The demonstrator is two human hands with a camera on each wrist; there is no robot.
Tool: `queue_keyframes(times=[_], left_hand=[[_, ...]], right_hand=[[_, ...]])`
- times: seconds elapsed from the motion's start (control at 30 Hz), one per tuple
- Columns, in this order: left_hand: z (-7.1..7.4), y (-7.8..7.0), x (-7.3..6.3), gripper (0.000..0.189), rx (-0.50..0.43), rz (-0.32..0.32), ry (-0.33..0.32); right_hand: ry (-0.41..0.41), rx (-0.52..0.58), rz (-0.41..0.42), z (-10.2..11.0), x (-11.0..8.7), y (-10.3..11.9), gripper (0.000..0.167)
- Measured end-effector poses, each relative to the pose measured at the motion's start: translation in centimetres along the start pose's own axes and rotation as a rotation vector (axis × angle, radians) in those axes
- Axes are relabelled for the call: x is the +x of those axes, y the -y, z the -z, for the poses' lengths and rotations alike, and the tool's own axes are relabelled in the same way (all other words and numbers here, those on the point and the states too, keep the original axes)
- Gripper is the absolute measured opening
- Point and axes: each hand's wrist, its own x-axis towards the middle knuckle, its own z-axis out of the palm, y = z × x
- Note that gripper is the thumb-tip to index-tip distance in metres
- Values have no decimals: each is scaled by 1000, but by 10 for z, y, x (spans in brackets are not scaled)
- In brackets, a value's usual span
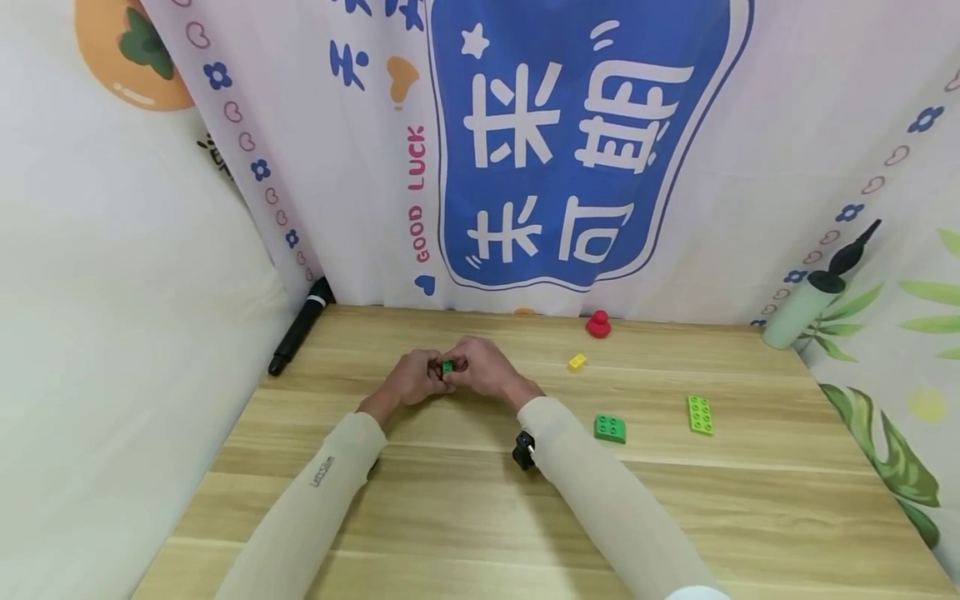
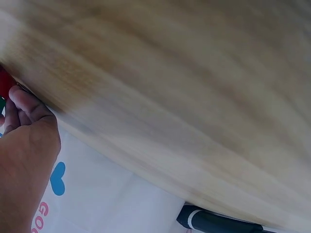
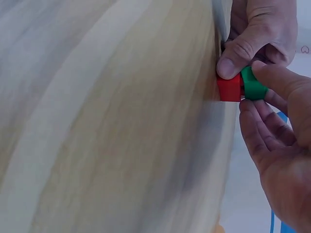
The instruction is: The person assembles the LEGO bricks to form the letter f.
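My left hand (image 1: 414, 379) and right hand (image 1: 483, 368) meet over the far middle of the table. In the right wrist view, my left thumb presses on a red toy brick (image 3: 229, 88), which that hand holds. Right beside it, a green toy brick (image 3: 254, 83) is pinched between the thumb and fingers of my right hand (image 3: 286, 141). The two bricks sit end to end with a narrow gap showing between them. The left wrist view catches only part of the red brick (image 2: 6, 83) at its edge, by my left fingers. From the head, just the green brick (image 1: 447, 367) shows between the hands.
To the right lie a small yellow brick (image 1: 577, 362), a green brick (image 1: 610, 428) and a long lime brick (image 1: 701, 415). A rounded red piece (image 1: 598, 325) stands near the back edge. A black cylinder (image 1: 300, 329) lies at left; a pale green, black-tipped cylinder (image 1: 802, 310) leans at right.
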Motion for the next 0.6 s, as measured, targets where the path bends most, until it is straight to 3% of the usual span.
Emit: queue_keyframes(times=[0.4,0.6], left_hand=[[0,-3,0,21,4,-6,-4],[0,-3,1,22,-6,27,-1]], right_hand=[[-56,56,-14,-5,-3,-6,29],[-54,71,-56,-4,-2,-8,32]])
